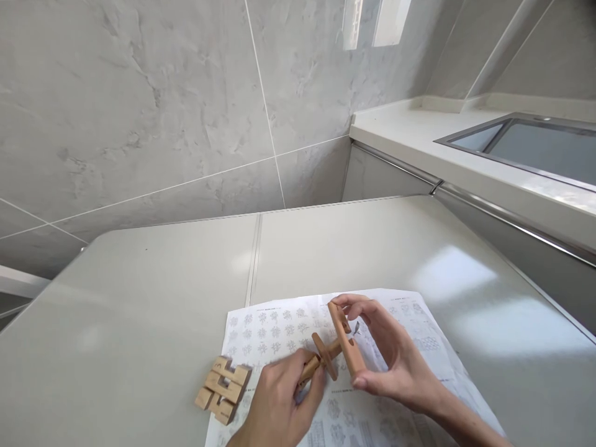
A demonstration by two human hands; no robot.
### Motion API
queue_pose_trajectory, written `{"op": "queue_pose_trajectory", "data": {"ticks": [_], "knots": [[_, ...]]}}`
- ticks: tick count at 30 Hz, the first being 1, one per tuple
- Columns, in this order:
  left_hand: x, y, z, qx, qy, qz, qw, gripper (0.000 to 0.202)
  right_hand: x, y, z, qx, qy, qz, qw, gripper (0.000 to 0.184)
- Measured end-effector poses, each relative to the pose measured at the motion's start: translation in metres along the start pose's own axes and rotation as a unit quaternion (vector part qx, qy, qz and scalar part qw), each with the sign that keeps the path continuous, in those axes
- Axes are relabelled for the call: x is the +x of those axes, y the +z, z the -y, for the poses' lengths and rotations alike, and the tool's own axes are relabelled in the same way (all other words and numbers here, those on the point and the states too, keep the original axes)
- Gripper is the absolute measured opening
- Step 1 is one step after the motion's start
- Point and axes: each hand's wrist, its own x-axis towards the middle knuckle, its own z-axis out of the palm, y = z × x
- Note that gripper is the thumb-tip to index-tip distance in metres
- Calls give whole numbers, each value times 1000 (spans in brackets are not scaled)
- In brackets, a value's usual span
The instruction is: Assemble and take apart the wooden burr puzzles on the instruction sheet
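My left hand (284, 397) pinches a short wooden piece (307, 370) between thumb and fingers. Crossing it is a thin wooden bar (325, 355) with rounded ends. In my right hand (388, 354), a notched wooden puzzle piece (346, 340) is gripped by its two ends, thumb below and fingers above. A stub of wood reaches from the crossed pieces to this notched piece; whether they are joined I cannot tell. Both hands are over a printed sheet (265, 332) with rows of small diagrams. Left of my left hand lies a group of notched wooden blocks (223, 388).
The sheet rests on a pale glossy table (153, 298) with a seam across it. Behind stands a grey tiled wall (162, 105). At the right is a white counter (395, 127) with a metal-rimmed sink (512, 118).
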Motion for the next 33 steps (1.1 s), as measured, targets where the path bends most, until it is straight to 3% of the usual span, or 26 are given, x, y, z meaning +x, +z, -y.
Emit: {"op": "queue_pose_trajectory", "data": {"ticks": [6,14,23,28,33], "knots": [[1,0,-4,41,73,15,996,20,-5,2,6,20,-8,31,999,64],[0,-1,1,127,143,34,981,13,-11,6,17,9,11,80,997,53],[0,0,3,158,161,45,973,11,-10,5,19,-10,21,83,996,62],[0,0,1,154,160,46,974,12,-6,4,22,-36,16,95,995,57],[-1,1,5,149,173,41,973,12,-3,1,25,-51,14,114,992,68]]}}
